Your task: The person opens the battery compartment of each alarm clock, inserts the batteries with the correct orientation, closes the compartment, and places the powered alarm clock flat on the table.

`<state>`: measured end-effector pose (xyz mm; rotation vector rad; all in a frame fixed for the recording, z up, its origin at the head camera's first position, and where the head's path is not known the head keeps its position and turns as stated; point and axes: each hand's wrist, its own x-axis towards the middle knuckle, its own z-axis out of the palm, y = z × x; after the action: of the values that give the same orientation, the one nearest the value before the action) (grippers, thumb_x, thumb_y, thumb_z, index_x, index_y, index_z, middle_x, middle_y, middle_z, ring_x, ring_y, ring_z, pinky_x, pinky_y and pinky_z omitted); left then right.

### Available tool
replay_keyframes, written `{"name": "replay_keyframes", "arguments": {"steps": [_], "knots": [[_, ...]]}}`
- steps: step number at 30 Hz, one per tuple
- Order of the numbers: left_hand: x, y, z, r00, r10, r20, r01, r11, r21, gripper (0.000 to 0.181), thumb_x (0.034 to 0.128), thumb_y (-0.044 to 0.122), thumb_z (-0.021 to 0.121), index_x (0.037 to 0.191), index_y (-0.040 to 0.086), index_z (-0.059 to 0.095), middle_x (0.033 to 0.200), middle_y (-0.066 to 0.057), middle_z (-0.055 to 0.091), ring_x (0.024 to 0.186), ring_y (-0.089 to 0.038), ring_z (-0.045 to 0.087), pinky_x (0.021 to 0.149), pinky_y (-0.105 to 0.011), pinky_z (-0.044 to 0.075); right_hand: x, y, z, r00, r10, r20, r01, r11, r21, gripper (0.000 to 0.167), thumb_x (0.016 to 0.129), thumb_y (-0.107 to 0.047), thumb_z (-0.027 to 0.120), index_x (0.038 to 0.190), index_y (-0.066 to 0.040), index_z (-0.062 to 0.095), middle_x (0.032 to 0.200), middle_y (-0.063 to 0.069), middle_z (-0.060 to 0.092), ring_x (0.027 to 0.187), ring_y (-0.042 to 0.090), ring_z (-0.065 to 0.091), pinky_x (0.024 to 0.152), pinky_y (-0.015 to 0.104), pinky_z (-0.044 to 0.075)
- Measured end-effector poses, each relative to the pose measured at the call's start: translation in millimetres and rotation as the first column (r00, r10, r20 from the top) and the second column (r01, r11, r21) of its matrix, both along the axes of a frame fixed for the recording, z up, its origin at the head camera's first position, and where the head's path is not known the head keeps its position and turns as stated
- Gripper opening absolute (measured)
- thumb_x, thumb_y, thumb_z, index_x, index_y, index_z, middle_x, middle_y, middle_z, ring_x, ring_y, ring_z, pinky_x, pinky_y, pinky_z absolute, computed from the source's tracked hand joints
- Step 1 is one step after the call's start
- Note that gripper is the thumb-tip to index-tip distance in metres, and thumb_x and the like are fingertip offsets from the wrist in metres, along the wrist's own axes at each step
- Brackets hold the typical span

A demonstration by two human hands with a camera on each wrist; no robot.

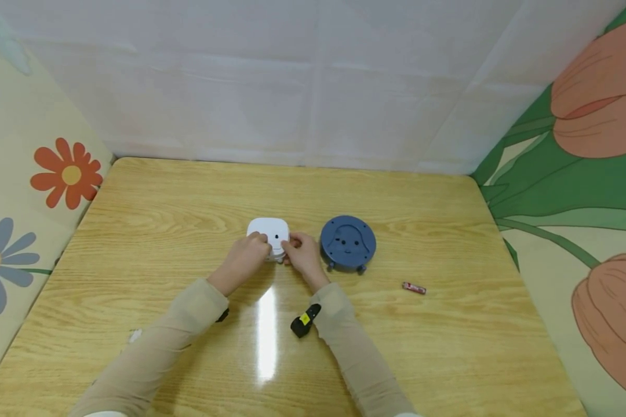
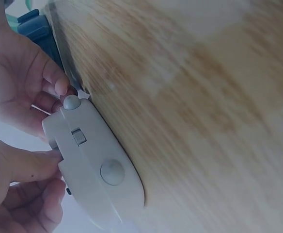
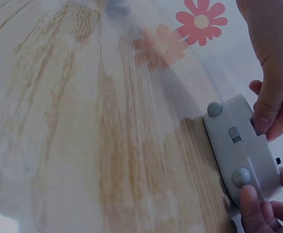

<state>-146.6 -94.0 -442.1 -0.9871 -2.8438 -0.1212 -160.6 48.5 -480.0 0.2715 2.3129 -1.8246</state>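
A white rounded-square case with two round feet, apparently a small clock (image 1: 268, 226), lies flat on the table, its back upward. My left hand (image 1: 247, 255) is at its near left side. In the right wrist view the left thumb (image 3: 263, 121) and a finger pinch at a notch in the upper edge; what lies inside the notch is hidden. With thumb and fingers, my right hand (image 1: 304, 256) grips the case's right side, close to one foot (image 3: 241, 177). A small rectangular switch (image 2: 78, 136) sits on the side between the feet.
A round dark blue clock-like case (image 1: 348, 243) with two feet lies just right of my right hand. Further right is a red battery (image 1: 414, 288). A small pale scrap (image 1: 135, 335) shows beside my left sleeve. A white curtain (image 1: 292, 87) hangs behind the wooden table (image 1: 428, 220).
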Motion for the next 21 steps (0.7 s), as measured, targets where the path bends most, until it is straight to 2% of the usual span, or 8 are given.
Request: {"name": "replay_keyframes", "arguments": {"steps": [7, 21], "knots": [[-0.3, 0.1, -1.8, 0.999, -0.041, -0.015, 0.04, 0.999, -0.022, 0.006, 0.0741, -0.005, 0.066, 0.073, 0.001, 0.066, 0.072, -0.01, 0.058, 0.065, -0.021, 0.052, 0.057, -0.029, 0.049, 0.3, -0.5, 0.5, 1.0, -0.005, -0.001, 0.005, 1.0, 0.007, 0.03, 0.085, -0.005, 0.061, 0.112, 0.007, 0.059, 0.071, 0.006, 0.053, 0.048, 0.01, 0.053, 0.047, 0.023, 0.049], [2.9, 0.9, -2.9, 0.995, -0.073, -0.067, 0.069, 0.996, -0.057, 0.005, 0.0737, -0.006, 0.065, 0.072, -0.001, 0.065, 0.074, -0.014, 0.058, 0.068, -0.024, 0.054, 0.057, -0.031, 0.05, 0.5, -0.5, 0.3, 1.0, -0.005, -0.015, 0.005, 1.0, -0.005, 0.029, 0.084, -0.004, 0.061, 0.111, 0.008, 0.059, 0.069, 0.004, 0.052, 0.046, 0.009, 0.052, 0.045, 0.022, 0.048]]}}
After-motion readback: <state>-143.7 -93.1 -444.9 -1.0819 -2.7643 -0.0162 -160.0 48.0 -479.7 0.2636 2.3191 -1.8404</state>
